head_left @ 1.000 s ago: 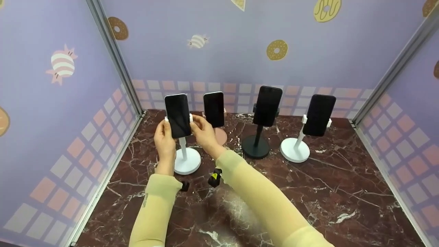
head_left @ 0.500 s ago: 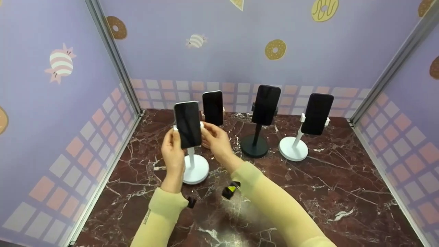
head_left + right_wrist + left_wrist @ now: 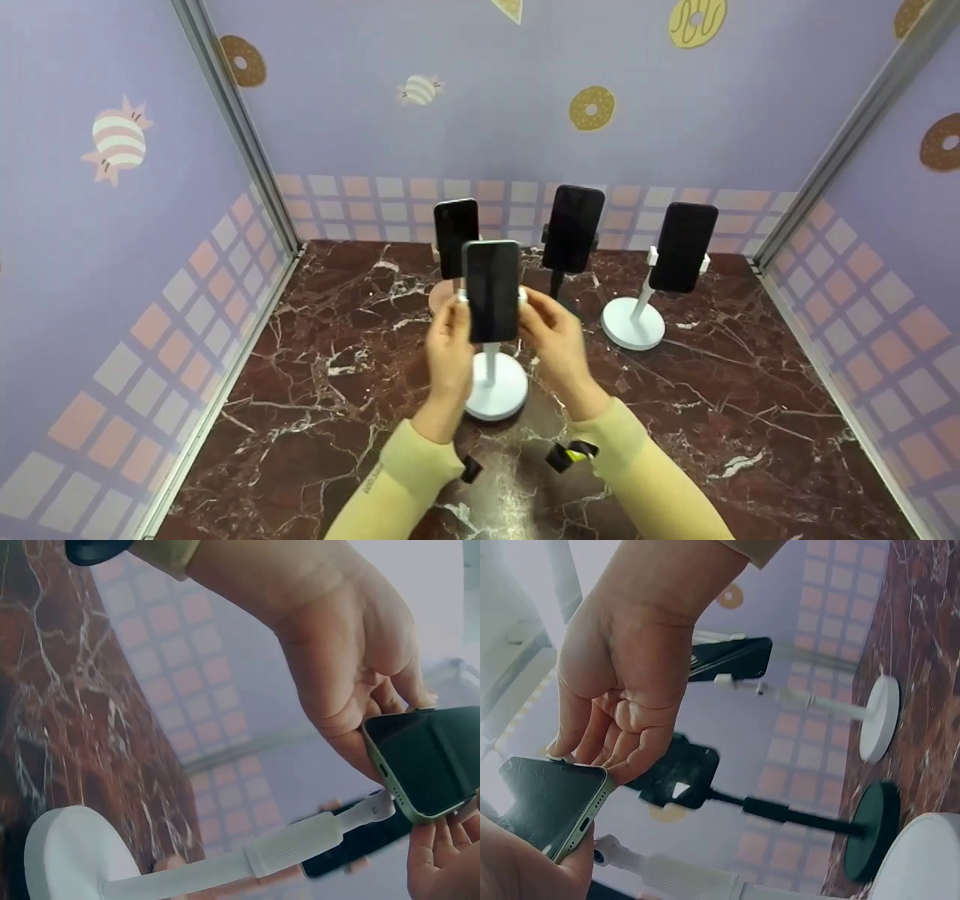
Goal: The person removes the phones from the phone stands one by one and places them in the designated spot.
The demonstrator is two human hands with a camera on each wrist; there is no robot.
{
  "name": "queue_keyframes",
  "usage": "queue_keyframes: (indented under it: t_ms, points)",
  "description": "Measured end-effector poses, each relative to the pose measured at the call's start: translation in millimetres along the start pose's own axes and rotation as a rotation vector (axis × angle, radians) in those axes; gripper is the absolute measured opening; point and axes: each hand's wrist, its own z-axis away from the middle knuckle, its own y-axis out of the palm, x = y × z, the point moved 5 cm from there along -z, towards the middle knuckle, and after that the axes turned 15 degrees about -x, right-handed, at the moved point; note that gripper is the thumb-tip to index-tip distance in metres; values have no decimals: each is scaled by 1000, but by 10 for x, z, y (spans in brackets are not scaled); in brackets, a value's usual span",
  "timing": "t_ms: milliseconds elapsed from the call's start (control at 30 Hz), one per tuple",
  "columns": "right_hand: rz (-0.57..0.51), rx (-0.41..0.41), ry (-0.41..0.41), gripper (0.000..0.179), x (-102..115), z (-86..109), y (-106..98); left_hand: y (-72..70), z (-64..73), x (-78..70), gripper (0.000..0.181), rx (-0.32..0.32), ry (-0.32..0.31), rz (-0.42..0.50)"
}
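A phone [image 3: 493, 292] with a dark screen and pale green frame sits upright in the clamp of a white phone stand [image 3: 495, 386]. My left hand [image 3: 450, 352] grips the left clamp arm and the phone's edge, thumb in front. On the opposite side my right hand [image 3: 559, 352] pinches the right clamp arm likewise. In the left wrist view the right hand's [image 3: 630, 682] fingers curl behind the phone [image 3: 551, 799]. The stand's ribbed white stem [image 3: 292, 844] shows below the phone in the right wrist view. Whether the base touches the table is unclear.
Behind stand a pink stand with a phone [image 3: 456, 236], a black stand with a phone [image 3: 574, 229], and, at the right, another white stand [image 3: 634, 324] with a phone [image 3: 683, 247]. The table [image 3: 337, 450] is dark red marble, walled by patterned panels [image 3: 352, 112].
Both hands have moved the white stand and its phone rightward and nearer to me, from the left end of the row to before the pink and black stands. The other stands stay put.
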Motion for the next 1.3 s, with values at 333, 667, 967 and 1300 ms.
queue_keyframes:
  t_ms: [333,667,967,1300]
  points:
    - [-34,-99,-25,36,18,-24,-542,395,214,298,35,149,15,44]
    - [-133,-114,-3,35,-43,-19,-669,438,243,456,35,191,-7,6]
    - [-24,-123,12,38,-46,-62,-699,454,236,484,36,200,-117,12]
    - [78,-110,-15,35,-1,-102,-729,442,190,367,34,215,52,-141]
